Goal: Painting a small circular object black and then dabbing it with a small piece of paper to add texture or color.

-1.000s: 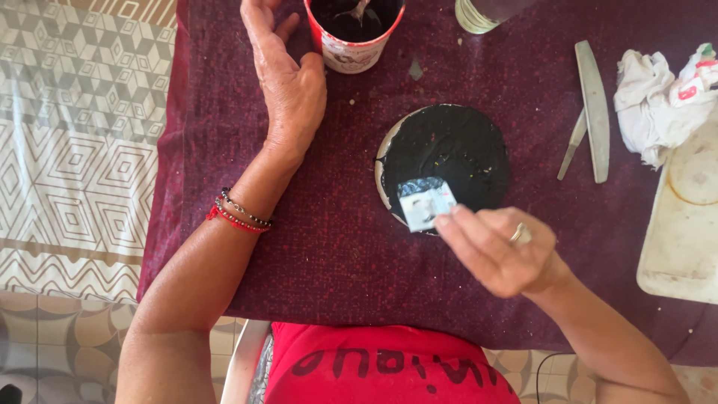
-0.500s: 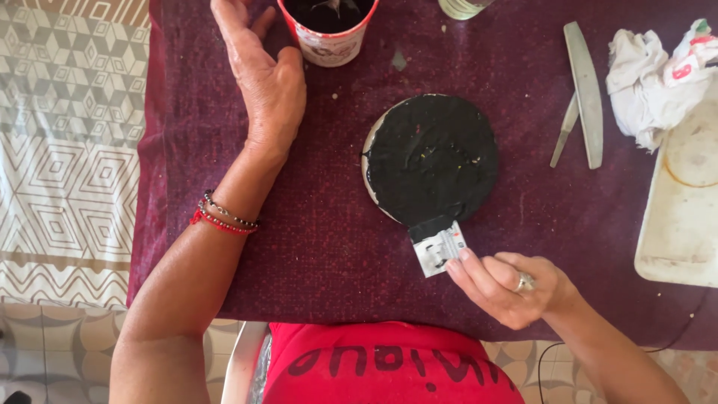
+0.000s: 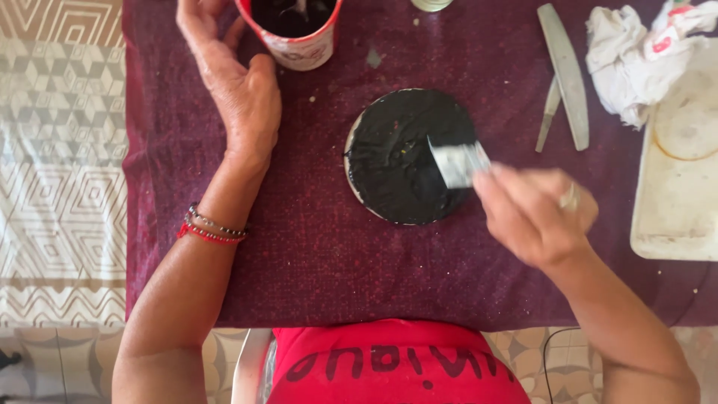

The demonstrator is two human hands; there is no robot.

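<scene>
A round disc (image 3: 400, 153) coated in black paint lies flat on the dark purple cloth (image 3: 314, 247). My right hand (image 3: 535, 209) grips a flat paintbrush (image 3: 458, 163) whose metal ferrule and bristles rest on the disc's right part; the hand is blurred with motion. My left hand (image 3: 235, 82) lies on the cloth with fingers apart, touching the side of a red and white cup (image 3: 299, 34) of black paint at the top edge. Bracelets circle the left wrist.
Two flat blades or files (image 3: 565, 75) lie at upper right. A crumpled white rag (image 3: 632, 56) sits beside a white board (image 3: 677, 164) at the right edge. A jar bottom (image 3: 432, 4) shows at the top. Patterned fabric (image 3: 60, 150) covers the left.
My right hand has moved the brush from below the disc up onto its right side. The left hand has stayed by the cup.
</scene>
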